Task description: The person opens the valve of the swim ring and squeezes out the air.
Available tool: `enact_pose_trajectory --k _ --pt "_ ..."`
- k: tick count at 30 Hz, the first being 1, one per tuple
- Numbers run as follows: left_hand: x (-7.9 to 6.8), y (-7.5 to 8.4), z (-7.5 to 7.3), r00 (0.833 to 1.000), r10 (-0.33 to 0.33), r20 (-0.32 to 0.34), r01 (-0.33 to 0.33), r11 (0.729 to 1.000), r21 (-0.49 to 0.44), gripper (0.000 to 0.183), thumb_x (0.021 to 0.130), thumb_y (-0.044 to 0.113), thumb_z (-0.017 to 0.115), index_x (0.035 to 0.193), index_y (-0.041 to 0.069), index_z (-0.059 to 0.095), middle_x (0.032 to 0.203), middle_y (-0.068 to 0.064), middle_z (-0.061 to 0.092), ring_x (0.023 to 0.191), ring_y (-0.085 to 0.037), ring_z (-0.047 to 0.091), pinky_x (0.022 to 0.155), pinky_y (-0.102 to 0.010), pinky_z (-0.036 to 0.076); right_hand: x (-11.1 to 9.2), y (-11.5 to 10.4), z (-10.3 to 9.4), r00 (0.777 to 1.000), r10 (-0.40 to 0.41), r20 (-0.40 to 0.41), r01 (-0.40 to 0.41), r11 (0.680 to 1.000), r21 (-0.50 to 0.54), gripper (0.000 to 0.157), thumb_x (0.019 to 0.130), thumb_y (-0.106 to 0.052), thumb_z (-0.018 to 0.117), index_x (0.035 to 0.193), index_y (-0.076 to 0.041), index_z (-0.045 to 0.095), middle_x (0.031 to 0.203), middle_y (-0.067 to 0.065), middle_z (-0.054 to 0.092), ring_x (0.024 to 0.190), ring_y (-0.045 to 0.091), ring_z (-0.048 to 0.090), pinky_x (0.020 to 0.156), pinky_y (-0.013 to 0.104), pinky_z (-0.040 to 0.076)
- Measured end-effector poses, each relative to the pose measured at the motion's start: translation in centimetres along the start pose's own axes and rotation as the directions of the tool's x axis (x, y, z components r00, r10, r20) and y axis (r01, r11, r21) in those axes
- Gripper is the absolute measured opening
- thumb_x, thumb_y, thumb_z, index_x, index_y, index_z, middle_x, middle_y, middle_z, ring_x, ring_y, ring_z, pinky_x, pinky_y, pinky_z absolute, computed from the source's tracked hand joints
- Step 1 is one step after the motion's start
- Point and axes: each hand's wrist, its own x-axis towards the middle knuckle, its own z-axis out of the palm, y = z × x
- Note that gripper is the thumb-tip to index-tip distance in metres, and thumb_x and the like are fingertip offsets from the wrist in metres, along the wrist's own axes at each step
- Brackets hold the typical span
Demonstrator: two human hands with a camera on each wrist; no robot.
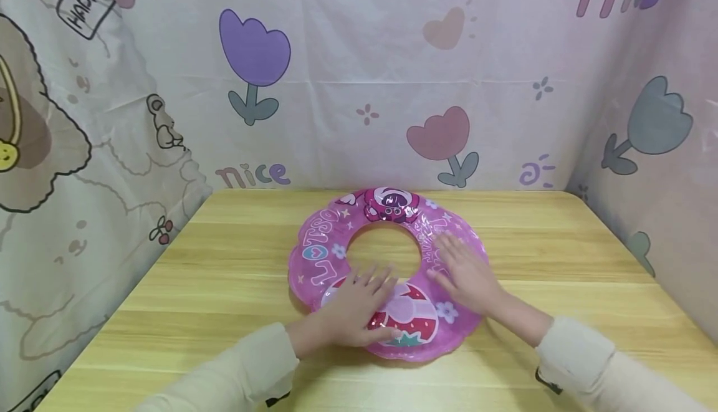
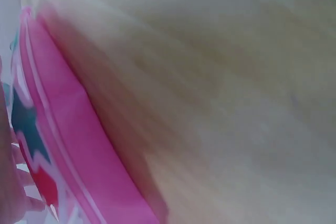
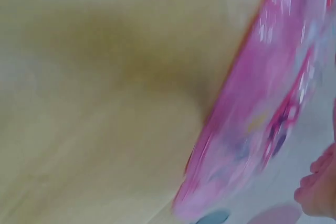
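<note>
A pink inflatable swim ring, printed with a bear, white flowers, lettering and a strawberry, lies flat on the wooden table. My left hand rests over its near side with fingers spread, partly covering the strawberry print. On the ring's right side lies my right hand, its fingers straight and pointing away from me. In the left wrist view the pink side of the ring runs along the left, with a few fingers at the edge. The right wrist view shows the ring blurred, beside the right hand.
The wooden table extends around the ring on all sides. Behind it hangs a pale cloth printed with tulips, hearts and words, and more of this cloth borders the left and right sides.
</note>
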Motion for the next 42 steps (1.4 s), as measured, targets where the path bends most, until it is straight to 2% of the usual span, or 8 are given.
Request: enact_pose_trajectory --k 5,11,18,24,29,34,39,42 --pt "-0.3 -1.2 -0.2 0.999 -0.052 0.007 0.051 0.999 0.008 0.088 0.087 0.064 0.04 0.148 0.005 0.018 0.156 -0.014 0.011 0.143 -0.036 0.011 0.113 -0.057 0.014 -1.9 -3.0 1.1 0.994 -0.101 0.032 0.1 0.994 0.03 0.07 0.094 -0.039 0.049 0.145 0.0 0.023 0.152 0.017 0.02 0.139 0.038 0.024 0.112 0.049 0.024" --pt "-0.6 -2.0 0.2 0.999 -0.037 0.002 0.037 0.999 0.038 0.089 0.086 0.066 0.04 0.148 0.005 0.02 0.155 -0.015 0.013 0.143 -0.035 0.01 0.114 -0.058 0.009 -2.9 -4.7 2.5 0.979 -0.196 0.054 0.196 0.981 0.004 0.071 0.092 -0.044 0.049 0.145 -0.001 0.026 0.153 0.014 0.023 0.14 0.034 0.024 0.112 0.047 0.024" --pt "-0.8 -2.4 0.9 1.0 -0.024 -0.018 0.025 0.998 0.06 0.09 0.085 0.067 0.041 0.146 0.003 0.024 0.154 -0.017 0.017 0.142 -0.037 0.016 0.113 -0.059 0.013 -2.9 -5.6 3.6 0.973 -0.205 0.108 0.205 0.979 0.012 0.069 0.094 -0.047 0.044 0.145 -0.003 0.029 0.152 0.015 0.024 0.141 0.032 0.021 0.114 0.045 0.021" --pt "-0.9 -2.5 1.5 0.999 -0.023 -0.03 0.025 0.996 0.088 0.094 0.084 0.072 0.036 0.146 0.003 0.024 0.154 -0.018 0.017 0.142 -0.037 0.017 0.112 -0.059 0.015 -2.8 -5.8 4.3 0.968 -0.233 0.092 0.233 0.972 0.016 0.068 0.094 -0.047 0.044 0.144 -0.003 0.029 0.153 0.015 0.022 0.141 0.033 0.022 0.113 0.044 0.017" --pt "-0.9 -2.5 2.0 0.999 -0.025 -0.035 0.029 0.996 0.09 0.102 0.08 0.08 0.022 0.147 0.003 0.022 0.155 -0.018 0.014 0.143 -0.036 0.015 0.112 -0.059 0.015 -2.9 -5.6 4.7 0.967 -0.241 0.085 0.241 0.97 0.005 0.07 0.094 -0.048 0.043 0.145 -0.003 0.027 0.154 0.014 0.021 0.141 0.033 0.022 0.116 0.04 0.011" --pt "-1.0 -2.3 2.3 0.999 -0.027 -0.03 0.03 0.995 0.099 0.109 0.076 0.084 0.008 0.147 0.002 0.021 0.154 -0.019 0.015 0.142 -0.036 0.016 0.112 -0.058 0.016 -2.9 -5.6 4.9 0.965 -0.227 0.131 0.228 0.974 0.002 0.071 0.094 -0.049 0.041 0.146 -0.004 0.025 0.154 0.013 0.021 0.142 0.031 0.02 0.114 0.044 0.016" --pt "-1.1 -2.3 2.6 0.999 -0.034 0.001 0.033 0.996 0.085 0.11 0.074 0.086 0.011 0.148 0.004 0.019 0.155 -0.019 0.013 0.143 -0.036 0.014 0.113 -0.058 0.014 -2.9 -5.5 5.0 0.96 -0.227 0.167 0.23 0.973 -0.001 0.071 0.094 -0.05 0.04 0.146 -0.005 0.023 0.154 0.014 0.021 0.142 0.031 0.019 0.115 0.045 0.017" --pt "-1.2 -2.3 2.8 0.999 -0.04 0.02 0.038 0.996 0.086 0.108 0.075 0.085 0.022 0.148 0.006 0.018 0.155 -0.019 0.011 0.143 -0.036 0.013 0.113 -0.059 0.012 -2.9 -5.5 5.1 0.957 -0.23 0.177 0.235 0.972 -0.009 0.071 0.094 -0.05 0.04 0.146 -0.005 0.023 0.154 0.013 0.021 0.142 0.031 0.019 0.115 0.045 0.017"
